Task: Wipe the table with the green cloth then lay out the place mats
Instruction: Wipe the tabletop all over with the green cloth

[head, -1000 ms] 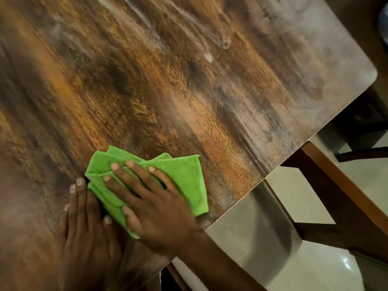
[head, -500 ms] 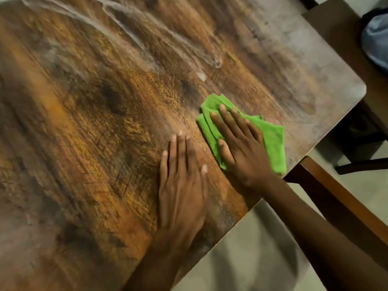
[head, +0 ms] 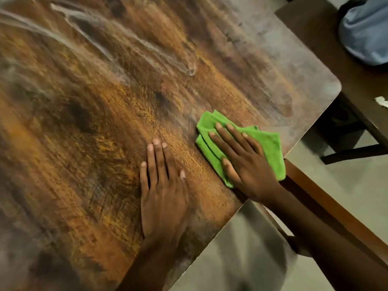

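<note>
The right hand (head: 245,162) presses flat, fingers spread, on the folded green cloth (head: 266,143), which lies near the surface's (head: 88,127) right edge, just short of its corner. The left hand (head: 163,192) rests palm-down and empty on the bare wood just left of the cloth, fingers together. Pale wet streaks (head: 117,40) curve across the far side.

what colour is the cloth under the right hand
Bright green cloth, clearest in the head view.

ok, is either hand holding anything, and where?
Nothing gripped. Right hand presses flat on the folded green cloth, palm over its middle; left hand lies flat on the bare table.
</note>
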Available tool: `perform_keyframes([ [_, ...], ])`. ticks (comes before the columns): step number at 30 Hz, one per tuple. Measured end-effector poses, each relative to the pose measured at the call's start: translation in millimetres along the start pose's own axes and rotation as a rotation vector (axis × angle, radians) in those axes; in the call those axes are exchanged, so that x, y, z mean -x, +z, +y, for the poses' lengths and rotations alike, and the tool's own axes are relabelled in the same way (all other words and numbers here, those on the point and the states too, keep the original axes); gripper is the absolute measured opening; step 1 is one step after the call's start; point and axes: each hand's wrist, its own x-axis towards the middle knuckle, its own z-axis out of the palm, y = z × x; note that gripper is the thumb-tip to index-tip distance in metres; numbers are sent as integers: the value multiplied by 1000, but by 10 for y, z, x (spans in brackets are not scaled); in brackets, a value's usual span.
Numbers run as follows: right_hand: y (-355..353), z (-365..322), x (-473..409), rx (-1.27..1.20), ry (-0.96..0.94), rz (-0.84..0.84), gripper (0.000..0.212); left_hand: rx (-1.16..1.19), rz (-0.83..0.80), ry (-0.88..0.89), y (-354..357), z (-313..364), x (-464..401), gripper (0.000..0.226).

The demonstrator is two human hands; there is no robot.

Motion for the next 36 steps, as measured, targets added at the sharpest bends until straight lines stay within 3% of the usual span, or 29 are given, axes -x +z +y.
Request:
perform_keyframes([
  [6,33,-56,4,-15,39,-12,63,-16,-11,10,31,17,-15,68],
  [14,51,-404,-2025,-48,-106,55,61,-64,-1,-2,52,3,-27,69],
  [17,2,-444,-2408,-27,-140,57,61,-51,13,-9,63,10,-29,70],
  [23,26,367,-1610,-43,-40,95,58,-71,27,-5,73,21,-5,68],
  [29,-207,974,-232,2,-81,-116,63,-64,66,5,93,40,3,69],
  [32,-217,1035,-127,38,-103,-177,66,-68,76,-4,126,49,-5,69],
  [36,-159,956,-523,40,-163,-88,64,-68,65,-10,140,49,-19,70],
])
